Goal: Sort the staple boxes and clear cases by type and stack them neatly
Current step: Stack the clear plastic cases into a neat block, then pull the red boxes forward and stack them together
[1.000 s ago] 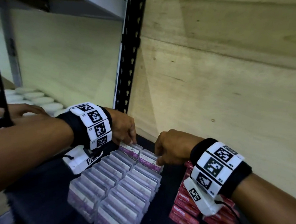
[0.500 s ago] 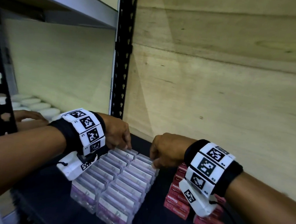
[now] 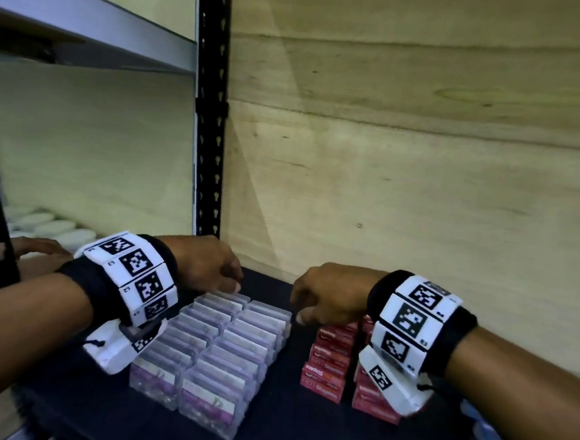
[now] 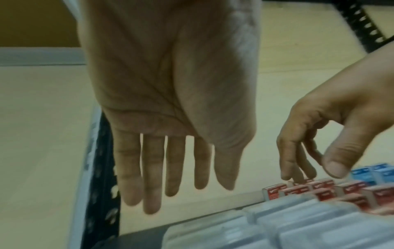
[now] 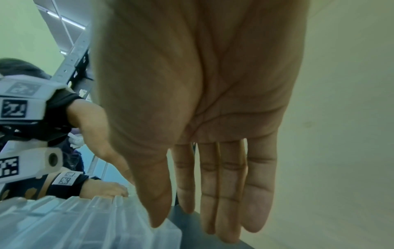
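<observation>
Neatly packed, the clear cases (image 3: 218,348) stand in two long rows on the dark shelf (image 3: 277,435), running from the near edge back toward the plywood wall (image 3: 404,179). Just beside them on the right, with a narrow strip of shelf between, the red staple boxes (image 3: 326,363) are stacked in low columns; the left wrist view also shows a few blue boxes (image 4: 370,173) behind the red ones.

Above the far end of the cases the left hand (image 3: 206,265) hangs palm down, its fingers straight and slightly spread, holding nothing; the left wrist view shows the fingertips clear of the case tops. The right hand (image 3: 327,298) hovers over the gap between the cases and the red stack, also loose and holding nothing, fingers extended downward with the thumb near the edge of the last case. Whether that thumb touches the plastic cannot be told.

Both wrists wear black bands with white marker blocks, and the right one hides part of the red stacks. The labels on the cases are blurred. A black perforated upright (image 3: 211,111) rises behind the left hand. Farther left, white round lids (image 3: 54,227) and another person's hand (image 3: 39,247) show dimly.
</observation>
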A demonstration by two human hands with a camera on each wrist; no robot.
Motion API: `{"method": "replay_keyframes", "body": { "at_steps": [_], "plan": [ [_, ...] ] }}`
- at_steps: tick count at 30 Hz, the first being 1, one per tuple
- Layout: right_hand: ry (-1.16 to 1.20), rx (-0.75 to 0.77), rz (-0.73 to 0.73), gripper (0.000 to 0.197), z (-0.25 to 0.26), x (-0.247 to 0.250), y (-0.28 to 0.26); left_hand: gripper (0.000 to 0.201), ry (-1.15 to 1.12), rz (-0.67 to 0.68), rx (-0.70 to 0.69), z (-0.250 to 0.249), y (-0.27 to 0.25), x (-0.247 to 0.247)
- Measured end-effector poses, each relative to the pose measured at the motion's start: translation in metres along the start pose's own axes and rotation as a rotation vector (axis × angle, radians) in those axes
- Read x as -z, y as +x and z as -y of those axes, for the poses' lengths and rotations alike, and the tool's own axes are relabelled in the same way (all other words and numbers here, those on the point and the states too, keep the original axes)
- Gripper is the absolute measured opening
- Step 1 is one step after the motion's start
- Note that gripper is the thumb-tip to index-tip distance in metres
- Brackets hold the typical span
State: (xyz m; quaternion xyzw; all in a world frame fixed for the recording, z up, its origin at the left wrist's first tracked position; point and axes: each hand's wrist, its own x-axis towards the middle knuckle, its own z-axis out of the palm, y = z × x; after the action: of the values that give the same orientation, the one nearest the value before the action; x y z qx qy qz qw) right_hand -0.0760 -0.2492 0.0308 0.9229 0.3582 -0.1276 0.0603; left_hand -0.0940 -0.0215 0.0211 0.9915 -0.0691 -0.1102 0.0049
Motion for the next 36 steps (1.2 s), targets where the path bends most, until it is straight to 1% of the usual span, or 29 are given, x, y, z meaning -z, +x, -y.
{"method": "replay_keyframes", "body": {
  "at_steps": [2,3,5,7,9,12,16,21,23,25,28,29,31,33,34,36],
  "plan": [
    [0.047,-0.044,-0.015,0.034,-0.011,0.0,-0.016,0.032,0.046,-0.132,-0.049,-0.018,-0.008,0.004],
    [0.065,-0.064,-0.016,0.028,-0.017,-0.001,-0.024,0.029,0.074,-0.176,-0.079,-0.029,-0.013,0.006],
    [0.081,-0.09,-0.006,0.018,-0.026,-0.005,-0.041,0.026,0.127,-0.195,-0.141,-0.059,-0.02,0.008],
    [0.101,-0.109,0.027,0.016,-0.032,-0.012,-0.058,0.026,0.167,-0.154,-0.21,-0.089,-0.026,0.006],
    [0.109,-0.137,0.072,0.018,-0.035,-0.021,-0.073,0.028,0.186,-0.082,-0.261,-0.112,-0.028,0.0],
    [0.086,-0.186,0.104,0.017,-0.037,-0.038,-0.088,0.028,0.2,-0.004,-0.283,-0.132,-0.027,-0.014],
    [0.012,-0.22,0.051,0.02,-0.033,-0.057,-0.098,0.031,0.228,0.028,-0.264,-0.144,-0.024,-0.027],
    [-0.035,-0.251,-0.017,0.027,-0.023,-0.068,-0.1,0.025,0.251,-0.013,-0.231,-0.153,-0.021,-0.037],
    [-0.032,-0.257,-0.035,0.028,-0.021,-0.071,-0.1,0.023,0.257,-0.004,-0.212,-0.157,-0.021,-0.04],
    [-0.031,-0.265,-0.039,0.026,-0.019,-0.072,-0.101,0.022,0.278,0.007,-0.195,-0.161,-0.023,-0.042],
    [-0.037,-0.273,-0.043,0.013,-0.015,-0.073,-0.104,0.02,0.281,0.002,-0.181,-0.163,-0.026,-0.044],
    [-0.033,-0.272,-0.044,0.014,-0.014,-0.073,-0.107,0.017,0.272,0.002,-0.179,-0.164,-0.029,-0.044],
    [-0.022,-0.265,-0.05,0.017,-0.012,-0.073,-0.114,0.01,0.269,-0.02,-0.194,-0.163,-0.035,-0.045],
    [-0.005,-0.267,-0.07,0.019,-0.007,-0.073,-0.128,0.013,0.253,-0.061,-0.216,-0.161,-0.047,-0.049],
    [0.015,-0.272,-0.083,0.02,-0.003,-0.074,-0.137,0.015,0.223,-0.081,-0.233,-0.159,-0.055,-0.053],
    [0.054,-0.279,-0.126,0.02,0.008,-0.074,-0.157,0.008,0.132,-0.146,-0.277,-0.156,-0.069,-0.058]
  ]
}}
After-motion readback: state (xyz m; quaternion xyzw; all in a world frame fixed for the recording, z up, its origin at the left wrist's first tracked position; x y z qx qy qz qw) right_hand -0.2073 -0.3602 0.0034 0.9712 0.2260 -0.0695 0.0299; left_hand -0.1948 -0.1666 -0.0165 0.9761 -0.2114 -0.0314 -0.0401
